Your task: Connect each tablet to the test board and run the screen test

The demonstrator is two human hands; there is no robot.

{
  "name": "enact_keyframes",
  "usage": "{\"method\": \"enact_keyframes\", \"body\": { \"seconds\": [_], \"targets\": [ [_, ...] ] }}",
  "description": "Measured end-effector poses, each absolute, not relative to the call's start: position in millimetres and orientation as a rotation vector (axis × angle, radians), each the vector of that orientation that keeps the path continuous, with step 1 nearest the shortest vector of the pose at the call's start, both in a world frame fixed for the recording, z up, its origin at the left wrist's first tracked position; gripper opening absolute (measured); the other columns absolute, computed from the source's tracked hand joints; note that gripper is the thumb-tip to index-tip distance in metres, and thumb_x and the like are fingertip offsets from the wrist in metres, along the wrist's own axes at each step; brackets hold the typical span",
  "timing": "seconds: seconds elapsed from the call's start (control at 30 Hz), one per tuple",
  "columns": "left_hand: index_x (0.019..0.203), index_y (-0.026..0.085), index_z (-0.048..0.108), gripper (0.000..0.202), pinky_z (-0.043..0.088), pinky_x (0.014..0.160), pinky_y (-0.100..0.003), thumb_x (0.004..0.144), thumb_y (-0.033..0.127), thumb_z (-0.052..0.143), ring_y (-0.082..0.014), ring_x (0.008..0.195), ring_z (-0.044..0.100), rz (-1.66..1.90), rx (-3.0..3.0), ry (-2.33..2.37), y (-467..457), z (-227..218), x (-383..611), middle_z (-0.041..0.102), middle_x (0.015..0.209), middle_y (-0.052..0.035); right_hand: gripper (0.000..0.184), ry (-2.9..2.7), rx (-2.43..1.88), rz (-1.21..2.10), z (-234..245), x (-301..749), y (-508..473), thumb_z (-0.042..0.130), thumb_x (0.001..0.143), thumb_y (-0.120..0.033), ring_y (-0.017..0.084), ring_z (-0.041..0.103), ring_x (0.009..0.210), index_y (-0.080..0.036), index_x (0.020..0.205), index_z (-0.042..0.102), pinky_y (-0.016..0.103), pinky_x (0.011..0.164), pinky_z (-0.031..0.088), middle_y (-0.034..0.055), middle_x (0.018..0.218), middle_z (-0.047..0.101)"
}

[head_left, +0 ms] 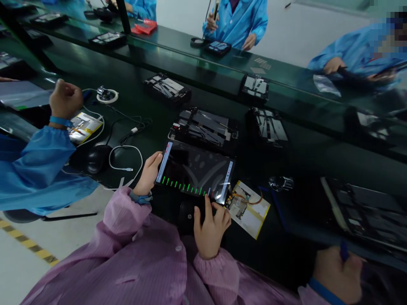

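In the left hand (pixel 148 173), a tablet (pixel 196 168) extends rightward from the grip.

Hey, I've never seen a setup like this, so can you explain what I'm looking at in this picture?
There's no machine doing the handling here: it's a person in a pink coat using two bare hands. The single picture comes from a camera worn on their head, looking forward and down.

The left hand holds a lit flat screen by its left side. The right hand has a fingertip at the screen's lower edge, near a row of green marks; I can't tell whether it is pressing.

On the dark table, a yellow-edged board lies to the right, a black mouse and a white cable to the left, and dark-framed units beyond. Other hands nearby belong to co-workers.
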State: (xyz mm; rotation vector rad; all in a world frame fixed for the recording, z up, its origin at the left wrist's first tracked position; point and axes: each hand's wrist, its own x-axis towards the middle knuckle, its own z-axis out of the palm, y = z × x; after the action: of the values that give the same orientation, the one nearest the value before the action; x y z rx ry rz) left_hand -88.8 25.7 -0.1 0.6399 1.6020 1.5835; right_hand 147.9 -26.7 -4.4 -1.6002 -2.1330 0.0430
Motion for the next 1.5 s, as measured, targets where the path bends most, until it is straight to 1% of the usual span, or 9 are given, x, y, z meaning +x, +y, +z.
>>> {"method": "enact_keyframes", "body": {
  "seconds": [0.17,0.3,0.5,0.8,1.0,1.13,1.23,1.5],
  "targets": [
    [0.092,0.020,0.067,0.037,0.047,0.067,-0.027,0.078,0.053,0.061,-0.0172,0.078,0.059,1.592,0.613,1.632,26.1,0.7,-88.5,0.064,0.085,-0.0032,0.047,-2.093,-1.563,0.052,-4.9,149.9,-28.4,0.046,0.090,-0.044,0.026,0.041,0.100,-0.018,0.128,0.054,0.049,0.092,0.036,0.0106,0.101,0.049],
    [0.089,0.021,0.066,0.035,0.044,0.061,-0.025,0.079,0.053,0.060,-0.0140,0.067,0.053,1.593,0.654,1.562,26.2,4.2,-86.9,0.059,0.075,-0.0004,0.045,-2.030,-1.522,0.045,-7.9,154.2,-27.4,0.048,0.090,-0.041,0.026,0.043,0.101,-0.019,0.129,0.054,0.049,0.093,0.036,0.0103,0.100,0.050],
    [0.088,0.021,0.066,0.032,0.043,0.062,-0.025,0.079,0.052,0.060,-0.0140,0.066,0.052,1.611,0.654,1.583,27.7,2.2,-86.9,0.056,0.070,0.0008,0.041,-1.950,-1.448,0.054,-16.5,159.3,-19.1,0.047,0.091,-0.034,0.024,0.046,0.099,-0.019,0.129,0.055,0.048,0.091,0.039,0.0095,0.098,0.049],
    [0.090,0.021,0.067,0.032,0.043,0.061,-0.024,0.082,0.050,0.058,-0.0135,0.067,0.053,1.611,0.689,1.570,26.2,2.3,-87.0,0.058,0.074,0.0000,0.036,-1.929,-1.433,0.030,-20.5,158.0,-16.6,0.049,0.089,-0.026,0.022,0.046,0.097,-0.018,0.123,0.058,0.045,0.091,0.040,0.0086,0.096,0.049],
    [0.092,0.021,0.067,0.034,0.043,0.058,-0.025,0.078,0.052,0.062,-0.0143,0.064,0.053,1.629,0.626,1.615,27.1,-3.4,-88.5,0.058,0.071,-0.0003,0.037,-1.929,-1.462,0.021,-19.1,158.4,-18.1,0.048,0.089,-0.026,0.022,0.046,0.097,-0.019,0.124,0.057,0.045,0.091,0.038,0.0086,0.097,0.050],
    [0.091,0.021,0.068,0.034,0.041,0.055,-0.024,0.078,0.052,0.063,-0.0138,0.063,0.052,1.630,0.643,1.598,27.3,-3.9,-89.2,0.058,0.070,-0.0002,0.036,-1.938,-1.471,0.018,-18.7,158.9,-18.7,0.048,0.089,-0.027,0.022,0.046,0.097,-0.019,0.123,0.057,0.044,0.090,0.037,0.0084,0.096,0.050],
    [0.090,0.021,0.068,0.033,0.040,0.054,-0.024,0.078,0.051,0.063,-0.0132,0.061,0.050,1.628,0.651,1.579,26.8,-1.9,-89.1,0.057,0.069,0.0001,0.036,-1.948,-1.476,0.017,-18.7,158.5,-18.6,0.048,0.089,-0.027,0.022,0.047,0.094,-0.019,0.123,0.058,0.045,0.089,0.038,0.0084,0.095,0.051],
    [0.091,0.020,0.067,0.033,0.040,0.056,-0.022,0.078,0.050,0.064,-0.0117,0.063,0.050,1.639,0.623,1.572,26.9,-5.4,-89.8,0.057,0.070,0.0010,0.039,-1.930,-1.458,0.011,-19.9,158.1,-18.5,0.049,0.088,-0.026,0.023,0.047,0.097,-0.020,0.127,0.056,0.047,0.091,0.038,0.0080,0.095,0.052]
  ]
}}
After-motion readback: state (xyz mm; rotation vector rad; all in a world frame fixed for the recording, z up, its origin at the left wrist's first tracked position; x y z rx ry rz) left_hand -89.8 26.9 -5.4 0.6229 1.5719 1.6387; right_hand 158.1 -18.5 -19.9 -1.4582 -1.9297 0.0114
